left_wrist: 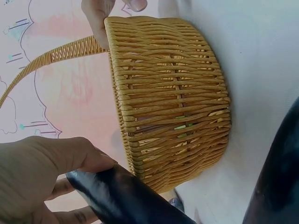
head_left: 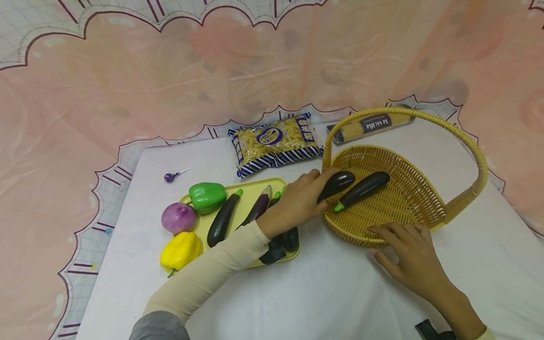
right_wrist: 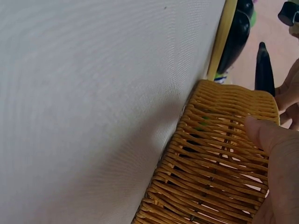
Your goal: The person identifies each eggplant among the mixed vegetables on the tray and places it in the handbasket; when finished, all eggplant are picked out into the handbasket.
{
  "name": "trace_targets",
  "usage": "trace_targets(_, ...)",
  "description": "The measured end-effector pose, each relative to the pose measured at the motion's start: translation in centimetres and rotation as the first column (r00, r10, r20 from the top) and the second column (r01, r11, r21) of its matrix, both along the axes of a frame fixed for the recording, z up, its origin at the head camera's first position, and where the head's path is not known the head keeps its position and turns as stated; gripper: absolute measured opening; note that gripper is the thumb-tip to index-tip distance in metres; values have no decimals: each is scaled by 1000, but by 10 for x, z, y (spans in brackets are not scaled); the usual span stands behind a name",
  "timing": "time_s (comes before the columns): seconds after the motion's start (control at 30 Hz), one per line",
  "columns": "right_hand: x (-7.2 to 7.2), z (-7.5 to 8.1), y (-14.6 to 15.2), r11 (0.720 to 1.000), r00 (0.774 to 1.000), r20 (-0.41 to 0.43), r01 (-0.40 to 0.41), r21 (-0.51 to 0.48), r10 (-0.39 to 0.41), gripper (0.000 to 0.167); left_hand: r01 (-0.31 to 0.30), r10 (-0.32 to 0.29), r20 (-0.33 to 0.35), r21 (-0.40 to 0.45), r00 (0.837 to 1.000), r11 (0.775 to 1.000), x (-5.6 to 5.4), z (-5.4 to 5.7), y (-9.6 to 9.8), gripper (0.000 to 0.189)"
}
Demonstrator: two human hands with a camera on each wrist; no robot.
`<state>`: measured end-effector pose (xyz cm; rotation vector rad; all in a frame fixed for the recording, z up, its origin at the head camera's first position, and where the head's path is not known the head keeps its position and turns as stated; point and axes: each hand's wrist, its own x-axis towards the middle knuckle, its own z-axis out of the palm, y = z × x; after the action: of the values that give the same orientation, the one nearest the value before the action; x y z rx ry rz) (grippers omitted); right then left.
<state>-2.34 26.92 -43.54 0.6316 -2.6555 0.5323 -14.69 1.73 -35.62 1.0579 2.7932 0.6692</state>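
Note:
My left hand (head_left: 299, 200) holds a dark eggplant (head_left: 338, 183) at the left rim of the yellow wicker basket (head_left: 414, 177). In the left wrist view, thumb and fingers grip one end of this glossy eggplant (left_wrist: 126, 196) beside the woven wall. Another eggplant (head_left: 364, 190), green stem toward me, lies inside the basket. At the near rim my right hand (head_left: 410, 257) pinches the wicker, fingers over the inside and thumb outside. The right wrist view shows that thumb (right_wrist: 268, 135) against the outer weave (right_wrist: 215, 154).
Left of the basket, a yellow tray (head_left: 278, 182) bears several eggplants. A green bell pepper (head_left: 207, 197), purple onion (head_left: 179, 217) and yellow bell pepper (head_left: 180, 251) sit at its left edge. Behind lie a pasta bag (head_left: 276, 144), spaghetti pack (head_left: 374, 125) and lollipop (head_left: 171, 177). The basket handle (head_left: 450, 125) arches high.

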Motion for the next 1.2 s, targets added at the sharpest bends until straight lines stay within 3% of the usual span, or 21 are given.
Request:
trace_targets(0.97,0,0,0,1000,1000,1,6,0,-6,43,6,-8,-40,-31,999,1000,-4,6,28,72)
trace_targets(1.2,0,-1,0,1000,1000,-1,4,5,-4,43,38,-39,-66,-20,997,999,-4,7,35,73)
